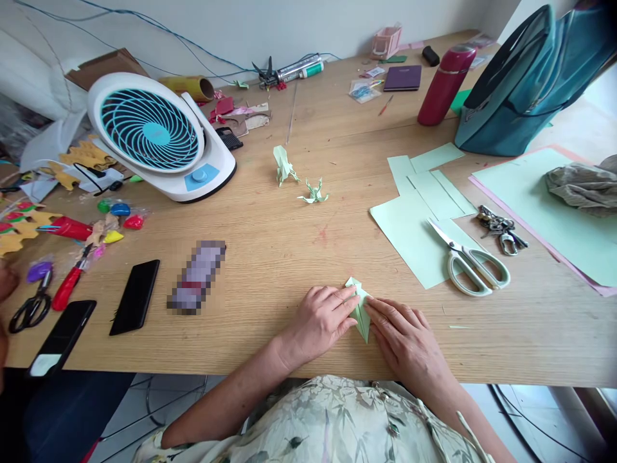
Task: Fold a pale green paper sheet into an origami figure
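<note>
A piece of pale green folded paper (pixel 360 311) lies on the table near its front edge, shaped like a narrow kite with a point toward me. My left hand (pixel 321 318) holds its left side, fingertips on the upper part and thumb lower down. From the right, my right hand (pixel 405 334) holds the other edge, fingers together and slightly bent. Beyond the hands stand two folded green paper figures, a taller one (pixel 284 165) and a small spiky one (pixel 315 191). White-handled scissors (pixel 470 260) rest to the right on green paper sheets (pixel 402 225).
A white fan (pixel 154 135) stands at the back left. Two dark phones (pixel 135 297) and a blurred-out object (pixel 197 276) lie left. Keys (pixel 501 228), a red flask (pixel 446 83) and a teal bag (pixel 520 90) are right. Another person's hand (pixel 6 280) shows at the left edge.
</note>
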`<state>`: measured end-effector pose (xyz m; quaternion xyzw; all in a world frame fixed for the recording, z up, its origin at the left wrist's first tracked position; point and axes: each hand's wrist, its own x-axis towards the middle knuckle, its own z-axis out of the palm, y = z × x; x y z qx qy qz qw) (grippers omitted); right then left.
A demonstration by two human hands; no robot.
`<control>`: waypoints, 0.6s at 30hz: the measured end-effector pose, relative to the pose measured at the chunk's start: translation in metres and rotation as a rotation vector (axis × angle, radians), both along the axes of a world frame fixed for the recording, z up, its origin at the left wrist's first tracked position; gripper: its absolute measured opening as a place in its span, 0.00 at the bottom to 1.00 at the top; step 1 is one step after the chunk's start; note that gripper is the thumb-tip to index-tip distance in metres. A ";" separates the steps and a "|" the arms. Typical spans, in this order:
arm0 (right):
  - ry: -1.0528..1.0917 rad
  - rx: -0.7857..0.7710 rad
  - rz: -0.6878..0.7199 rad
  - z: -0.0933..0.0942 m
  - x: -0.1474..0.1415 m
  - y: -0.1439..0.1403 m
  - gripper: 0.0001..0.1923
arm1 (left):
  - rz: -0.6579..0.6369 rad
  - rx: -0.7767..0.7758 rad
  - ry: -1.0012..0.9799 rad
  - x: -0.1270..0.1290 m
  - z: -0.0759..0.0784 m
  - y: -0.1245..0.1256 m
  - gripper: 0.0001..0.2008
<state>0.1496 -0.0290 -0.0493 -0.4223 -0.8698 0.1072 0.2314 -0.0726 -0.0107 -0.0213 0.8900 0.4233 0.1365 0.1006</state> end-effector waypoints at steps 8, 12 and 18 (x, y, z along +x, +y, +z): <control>-0.016 0.012 -0.017 0.000 -0.001 0.000 0.20 | -0.027 0.067 0.226 0.009 0.004 0.007 0.19; -0.018 0.021 -0.022 -0.001 -0.001 0.000 0.20 | -0.022 0.095 0.237 0.012 0.005 0.006 0.16; -0.065 0.044 -0.004 -0.002 0.004 -0.005 0.21 | 0.002 0.058 0.181 0.013 0.005 0.011 0.14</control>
